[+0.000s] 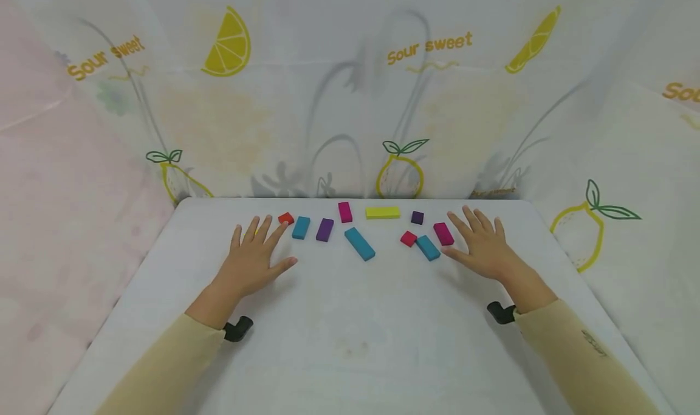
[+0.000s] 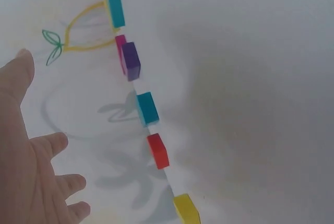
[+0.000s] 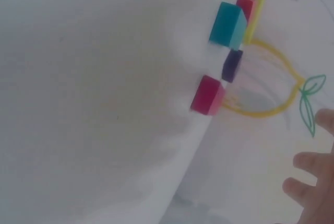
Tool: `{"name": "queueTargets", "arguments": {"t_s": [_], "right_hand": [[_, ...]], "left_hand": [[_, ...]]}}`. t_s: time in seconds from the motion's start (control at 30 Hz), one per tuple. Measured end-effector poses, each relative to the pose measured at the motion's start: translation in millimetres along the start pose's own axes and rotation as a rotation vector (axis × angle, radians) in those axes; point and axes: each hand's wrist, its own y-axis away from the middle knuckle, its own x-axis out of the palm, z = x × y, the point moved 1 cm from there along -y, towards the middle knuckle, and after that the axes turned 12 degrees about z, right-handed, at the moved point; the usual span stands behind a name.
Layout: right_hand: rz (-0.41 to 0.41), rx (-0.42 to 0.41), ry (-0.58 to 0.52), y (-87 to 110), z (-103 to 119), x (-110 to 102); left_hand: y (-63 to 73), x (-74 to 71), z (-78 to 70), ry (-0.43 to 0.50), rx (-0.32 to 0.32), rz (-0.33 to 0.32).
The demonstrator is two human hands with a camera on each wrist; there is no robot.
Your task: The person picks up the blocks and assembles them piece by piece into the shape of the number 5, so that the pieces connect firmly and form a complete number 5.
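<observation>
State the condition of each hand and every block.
Left hand: open, holding nothing
Right hand: open, holding nothing
Small yellow block: unheld
Left red block: unheld
Left blue block: lying loose
Purple block: lying loose
Left pink block: lying loose
Long blue block: lying loose, slanted
Long yellow block: lying loose, crosswise
Dark block: unheld
Right red block: unheld
Right blue block: lying loose
Right pink block: lying loose
</observation>
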Motion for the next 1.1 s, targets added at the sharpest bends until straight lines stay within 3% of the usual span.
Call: {"name": "queueTargets", "arguments": {"t_s": [0.2,0.53,0.97,1.1], "right_hand": [[-0.044,-0.057,-0.016,-17.2,10,0],[-0.015,-0.115,-0.044,-46.0,26,-2],[0.009,-0.108,-0.095,-75.6,42,2],[0.009,-0.124,-0.105,-84.2,48,4]], "left_hand": [[-17.8,1.1,-14.0,0.042,0.041,-0.021],[-53.1,-2.9,-34.0,0.098,0.112,-0.032],[-86.8,-3.5,-46.7,0.123,0.132,-0.066],[-95.4,-0.4,-50.7,0.135,0.136,-0.047]]}}
